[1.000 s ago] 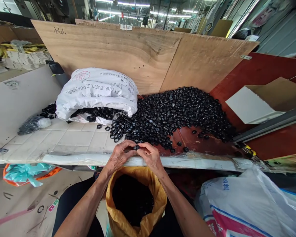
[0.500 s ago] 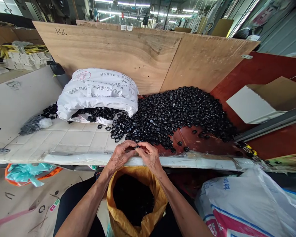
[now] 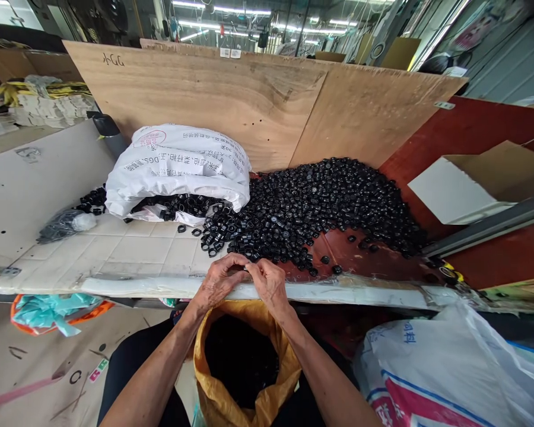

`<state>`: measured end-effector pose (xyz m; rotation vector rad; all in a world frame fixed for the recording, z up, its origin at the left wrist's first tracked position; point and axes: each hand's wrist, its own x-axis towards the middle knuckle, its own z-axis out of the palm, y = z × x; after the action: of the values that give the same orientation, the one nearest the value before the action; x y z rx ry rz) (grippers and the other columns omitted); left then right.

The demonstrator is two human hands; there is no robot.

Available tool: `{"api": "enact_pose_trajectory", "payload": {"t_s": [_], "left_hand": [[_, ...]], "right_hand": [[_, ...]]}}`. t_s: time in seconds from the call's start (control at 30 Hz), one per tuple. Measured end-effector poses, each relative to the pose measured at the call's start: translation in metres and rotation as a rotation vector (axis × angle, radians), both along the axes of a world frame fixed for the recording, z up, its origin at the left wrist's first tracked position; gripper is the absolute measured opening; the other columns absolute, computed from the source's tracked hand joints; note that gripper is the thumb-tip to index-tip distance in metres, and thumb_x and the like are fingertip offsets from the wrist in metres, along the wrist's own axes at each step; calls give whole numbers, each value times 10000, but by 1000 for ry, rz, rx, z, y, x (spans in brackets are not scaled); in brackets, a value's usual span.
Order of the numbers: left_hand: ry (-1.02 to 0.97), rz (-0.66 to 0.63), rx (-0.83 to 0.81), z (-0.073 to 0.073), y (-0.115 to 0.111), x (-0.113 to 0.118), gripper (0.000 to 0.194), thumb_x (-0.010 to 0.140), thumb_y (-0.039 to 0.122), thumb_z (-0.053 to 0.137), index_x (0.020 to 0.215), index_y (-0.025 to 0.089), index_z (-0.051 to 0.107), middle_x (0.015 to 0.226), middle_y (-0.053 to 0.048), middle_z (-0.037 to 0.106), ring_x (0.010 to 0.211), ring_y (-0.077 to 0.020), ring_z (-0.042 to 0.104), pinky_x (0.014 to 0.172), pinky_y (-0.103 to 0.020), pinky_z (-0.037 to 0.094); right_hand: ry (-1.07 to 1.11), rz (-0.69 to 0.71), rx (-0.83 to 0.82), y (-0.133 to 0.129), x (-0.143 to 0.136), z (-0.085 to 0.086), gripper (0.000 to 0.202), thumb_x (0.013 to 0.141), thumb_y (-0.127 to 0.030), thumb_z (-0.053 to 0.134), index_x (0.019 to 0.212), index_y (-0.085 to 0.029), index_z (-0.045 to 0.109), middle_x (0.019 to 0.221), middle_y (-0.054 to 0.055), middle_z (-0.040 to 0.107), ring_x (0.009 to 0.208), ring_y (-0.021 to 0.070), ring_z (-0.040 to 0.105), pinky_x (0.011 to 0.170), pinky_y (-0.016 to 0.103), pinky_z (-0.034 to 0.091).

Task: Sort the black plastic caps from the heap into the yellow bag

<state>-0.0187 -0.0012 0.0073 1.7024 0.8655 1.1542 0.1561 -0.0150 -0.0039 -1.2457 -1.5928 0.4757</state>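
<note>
Fingers of your right hand (image 3: 269,282) have shifted over the black piece (image 3: 245,268), which showed plainly a second ago and is now mostly hidden. Your left hand (image 3: 219,280) and right hand are both pinched on it, above the near edge of the counter (image 3: 133,252). Nearer you, a yellow sack (image 3: 226,404) gapes open. Just beyond your hands spreads a black heap (image 3: 333,198), with a white bag (image 3: 178,163) to its left and a box (image 3: 457,191) at right.
</note>
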Motion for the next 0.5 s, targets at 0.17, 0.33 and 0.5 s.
{"api": "enact_pose_trajectory", "payload": {"t_s": [0.17, 0.33, 0.5], "left_hand": [[-35, 33, -19, -9, 2, 0, 149, 933, 243, 734, 1080, 223, 716, 1129, -47, 719, 1048, -198, 702, 977, -332, 554], [-4, 47, -13, -7, 1, 0, 125, 936, 249, 738, 1058, 223, 726, 1100, -38, 723, 1027, -189, 692, 952, -315, 551], [-31, 77, -9, -9, 1, 0, 138, 923, 214, 728, 1061, 214, 717, 1116, -48, 716, 1038, -192, 688, 954, -316, 543]], "right_hand": [[55, 152, -25, -7, 7, 2, 296, 971, -373, 620, 1217, -224, 692, 851, 18, 694, 728, 187, 633, 713, 309, 498], [-44, 27, 35, -5, 3, -5, 407, 1029, -394, 566, 661, -223, 595, 613, -8, 525, 585, 153, 477, 599, 298, 387], [21, 85, 49, -8, 3, -1, 269, 1001, -391, 619, 807, -207, 645, 747, 6, 596, 659, 153, 535, 670, 300, 425]]}}
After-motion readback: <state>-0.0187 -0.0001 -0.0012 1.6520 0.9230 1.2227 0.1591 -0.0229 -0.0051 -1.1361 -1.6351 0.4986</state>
